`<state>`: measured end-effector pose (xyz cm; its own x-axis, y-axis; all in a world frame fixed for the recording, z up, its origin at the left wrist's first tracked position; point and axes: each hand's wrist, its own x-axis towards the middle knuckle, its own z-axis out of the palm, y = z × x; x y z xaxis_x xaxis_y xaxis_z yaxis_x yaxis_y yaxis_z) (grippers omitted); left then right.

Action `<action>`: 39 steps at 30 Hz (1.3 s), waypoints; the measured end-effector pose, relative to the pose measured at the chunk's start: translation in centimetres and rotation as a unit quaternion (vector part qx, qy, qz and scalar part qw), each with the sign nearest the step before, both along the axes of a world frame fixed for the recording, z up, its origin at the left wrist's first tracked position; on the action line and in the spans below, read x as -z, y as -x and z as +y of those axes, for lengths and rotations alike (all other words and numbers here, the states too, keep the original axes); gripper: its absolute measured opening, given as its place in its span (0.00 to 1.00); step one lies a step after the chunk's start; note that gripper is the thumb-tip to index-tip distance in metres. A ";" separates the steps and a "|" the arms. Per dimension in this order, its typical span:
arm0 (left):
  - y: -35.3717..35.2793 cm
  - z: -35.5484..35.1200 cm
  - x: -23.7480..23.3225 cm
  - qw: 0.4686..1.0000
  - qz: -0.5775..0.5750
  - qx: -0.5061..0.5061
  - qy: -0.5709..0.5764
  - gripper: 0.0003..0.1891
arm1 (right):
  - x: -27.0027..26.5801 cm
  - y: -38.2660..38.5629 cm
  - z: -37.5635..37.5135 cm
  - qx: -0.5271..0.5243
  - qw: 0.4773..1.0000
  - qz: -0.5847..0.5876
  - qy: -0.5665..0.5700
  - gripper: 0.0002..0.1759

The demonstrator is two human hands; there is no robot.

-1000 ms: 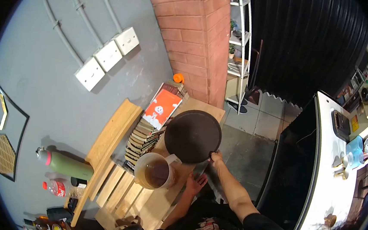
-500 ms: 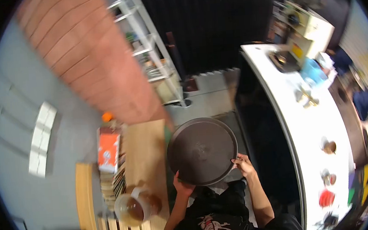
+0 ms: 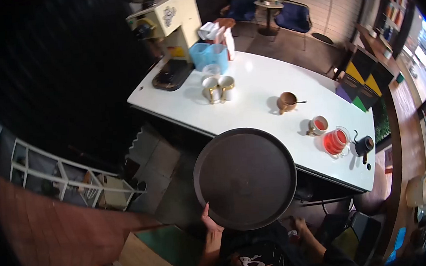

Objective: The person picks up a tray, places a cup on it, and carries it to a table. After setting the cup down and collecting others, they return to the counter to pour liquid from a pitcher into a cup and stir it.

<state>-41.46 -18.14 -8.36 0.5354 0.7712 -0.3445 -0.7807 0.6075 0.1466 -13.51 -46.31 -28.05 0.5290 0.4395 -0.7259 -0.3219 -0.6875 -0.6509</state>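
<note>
A round dark brown tray [image 3: 245, 178] is held level in front of my body, with nothing on it. My left hand [image 3: 211, 222] grips its lower left rim, thumb on top and the other fingers hidden underneath. Near the tray's lower right side, my right hand [image 3: 298, 226] is low and apart from the rim; its fingers are too small and dim to make out. Beyond the tray is a white counter [image 3: 254, 84] with two white mugs [image 3: 219, 88], a brown cup [image 3: 287, 102] with a spoon, a cup of red drink [image 3: 318, 124] and a glass pot of red liquid [image 3: 336, 142].
A black kettle [image 3: 363, 145] stands at the counter's right end. At its left end are a coffee machine [image 3: 172, 26] and blue containers [image 3: 209, 56]. A white shelf [image 3: 66, 177] is at the left, a wooden bench [image 3: 143, 263] at lower left, and chairs [image 3: 291, 17] behind.
The view has turned right, bringing the counter in front of me. My right hand has come off the tray's rim and dropped lower, while my left hand still holds it.
</note>
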 end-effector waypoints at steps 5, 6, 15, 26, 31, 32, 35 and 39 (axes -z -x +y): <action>-3.6 2.9 -1.8 0.997 -0.024 0.062 -0.031 0.24 | 3.3 5.4 -13.8 -0.113 0.964 0.076 0.229 0.10; -4.4 3.3 -2.0 0.997 -0.025 0.066 -0.032 0.24 | 2.4 5.8 -13.6 -0.102 0.963 0.079 0.238 0.10; -7.7 6.1 -2.4 0.997 0.012 0.070 -0.017 0.25 | -1.6 5.1 -8.7 -0.067 0.971 0.061 0.220 0.10; -7.5 7.2 -1.1 0.998 -0.001 0.064 -0.013 0.24 | -3.5 3.5 -6.3 -0.101 0.968 0.049 0.226 0.10; -8.0 7.7 -0.8 0.997 0.006 0.072 -0.002 0.25 | -4.1 3.1 -6.0 -0.116 0.965 0.047 0.232 0.10; -8.1 7.9 -0.9 0.998 0.011 0.068 0.001 0.24 | -4.3 3.0 -5.9 -0.120 0.964 0.047 0.232 0.10; -8.3 8.3 -0.5 0.997 0.001 0.078 -0.013 0.24 | -4.6 2.5 -5.5 -0.142 0.960 0.044 0.236 0.10; -8.9 9.0 -0.3 0.997 0.008 0.072 0.001 0.24 | -5.9 1.4 -4.5 -0.199 0.949 0.041 0.241 0.10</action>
<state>-32.53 -9.13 -8.03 0.6343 0.6863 -0.3558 -0.6834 0.7130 0.1570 -14.92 -50.83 -22.17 0.3231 0.1998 -0.9251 -0.0107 -0.9766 -0.2147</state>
